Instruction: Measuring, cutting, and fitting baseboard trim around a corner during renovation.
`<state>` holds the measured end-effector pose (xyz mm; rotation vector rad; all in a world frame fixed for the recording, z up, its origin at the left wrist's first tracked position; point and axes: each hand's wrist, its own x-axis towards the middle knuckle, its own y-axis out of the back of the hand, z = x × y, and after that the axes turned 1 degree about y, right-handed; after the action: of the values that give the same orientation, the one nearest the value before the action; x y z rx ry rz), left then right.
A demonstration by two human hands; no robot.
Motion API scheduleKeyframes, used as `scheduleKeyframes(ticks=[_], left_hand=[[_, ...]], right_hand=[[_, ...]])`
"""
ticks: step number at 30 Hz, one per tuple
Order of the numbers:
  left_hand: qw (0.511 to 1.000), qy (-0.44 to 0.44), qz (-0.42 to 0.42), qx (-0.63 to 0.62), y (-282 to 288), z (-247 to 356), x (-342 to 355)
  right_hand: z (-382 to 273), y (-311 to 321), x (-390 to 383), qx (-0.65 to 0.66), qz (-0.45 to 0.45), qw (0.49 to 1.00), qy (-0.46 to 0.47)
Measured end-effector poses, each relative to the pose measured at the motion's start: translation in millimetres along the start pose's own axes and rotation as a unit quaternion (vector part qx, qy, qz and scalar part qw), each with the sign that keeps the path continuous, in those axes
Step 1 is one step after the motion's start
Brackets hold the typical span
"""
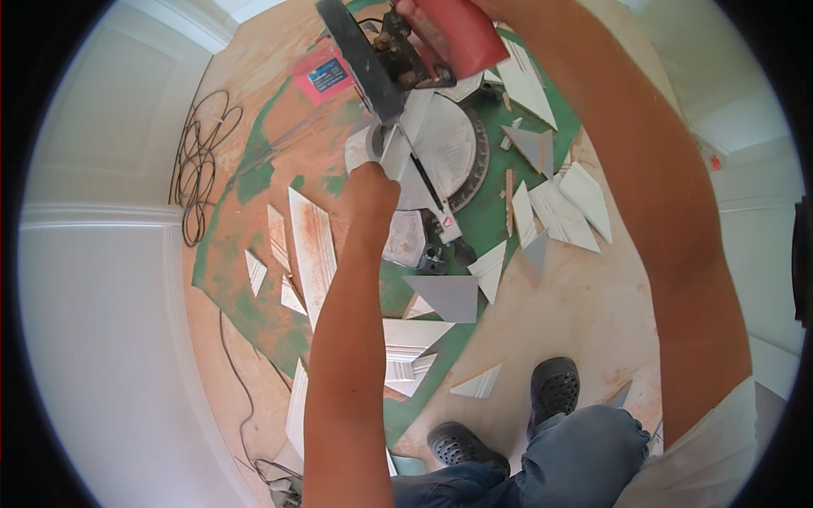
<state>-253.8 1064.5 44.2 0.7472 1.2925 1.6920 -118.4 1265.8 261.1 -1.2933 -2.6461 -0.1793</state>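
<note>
A miter saw with a red housing (461,38) and a dark blade guard (360,63) stands on the floor, its head over a round grey turntable (445,144). My left hand (373,190) is closed at the left of the turntable, on a white strip of moulding (396,152) lying below the blade guard. Up at the top edge, my right hand (500,8) wraps round the top of the saw head. Much of that hand is cut off by the frame, but fingertips show beside the red housing.
White moulding offcuts (563,216) and grey-backed pieces (449,296) lie around the saw on a dusty green sheet (254,182). A pink box (322,74) sits behind it. A coiled cable (199,161) runs along the left wall; my feet in dark clogs (555,385) stand in front.
</note>
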Motion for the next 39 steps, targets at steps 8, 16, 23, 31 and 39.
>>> scheduleKeyframes(ticks=[8,16,23,31,39], left_hand=[[1.0,0.005,-0.005,-0.014,-5,-3,5],[0.995,-0.095,0.022,0.016,-31,-32,18],[0.997,-0.074,-0.008,0.033,-7,-15,7],[0.995,-0.095,0.013,-0.009,-12,-20,11],[0.997,-0.059,0.006,0.047,2,-17,9]], right_hand=[[-8,-1,-95,-0.059,0.046,0.997,-0.006],[49,-7,-139,-0.235,0.17,0.954,0.08],[56,-9,-177,-0.193,0.15,0.966,0.081],[58,-7,-178,-0.204,0.141,0.966,0.073],[7,-4,-75,-0.189,0.048,0.981,0.019]])
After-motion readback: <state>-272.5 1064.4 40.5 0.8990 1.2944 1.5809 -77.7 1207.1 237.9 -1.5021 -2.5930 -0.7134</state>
